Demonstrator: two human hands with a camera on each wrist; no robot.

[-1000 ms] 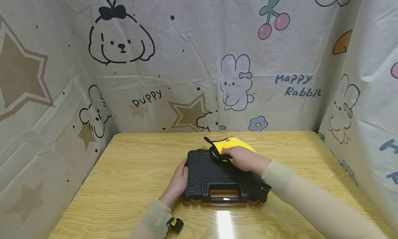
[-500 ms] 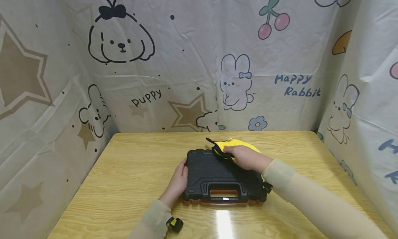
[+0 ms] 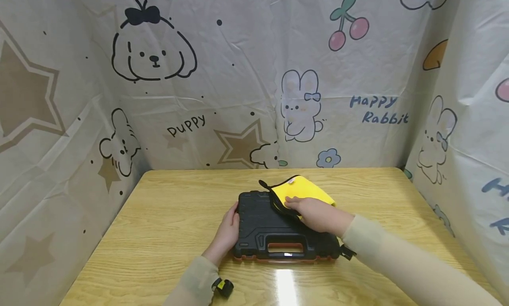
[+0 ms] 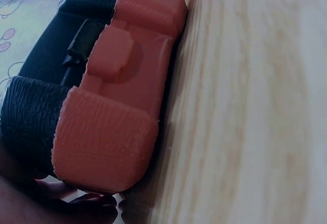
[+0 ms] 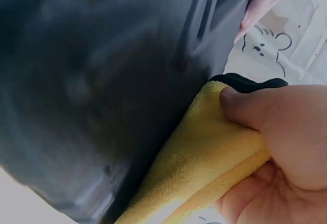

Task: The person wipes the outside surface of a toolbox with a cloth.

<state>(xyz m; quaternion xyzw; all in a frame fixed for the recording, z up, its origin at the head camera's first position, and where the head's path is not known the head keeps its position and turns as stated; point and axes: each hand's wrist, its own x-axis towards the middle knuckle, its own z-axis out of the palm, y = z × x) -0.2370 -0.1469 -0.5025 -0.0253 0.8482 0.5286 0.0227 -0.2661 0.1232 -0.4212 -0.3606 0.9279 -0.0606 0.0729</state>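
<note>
A black plastic carrying case (image 3: 254, 219) with an orange base lies on the table, its handle towards me. Along its left side, my left hand (image 3: 228, 230) grips the edge; in the left wrist view the fingers (image 4: 94, 208) curl past the end of the orange base, partly in shadow. My right hand (image 3: 320, 214) holds a yellow microfibre cloth (image 3: 304, 189) with black edging against the right part of the lid. Seen from the right wrist, the thumb presses the folded cloth (image 5: 199, 147) and the other fingers lie beneath it. The case's far right corner is hidden.
The wood-grain table (image 3: 171, 208) extends around the case. A printed fabric curtain (image 3: 238, 76) encloses the back and both sides. Black camera straps (image 3: 224, 287) sit at the wrists.
My right hand with the cloth first shifts slightly right, then comes nearer to me across the lid, and the cloth spreads flatter. The left hand and the case stay in place.
</note>
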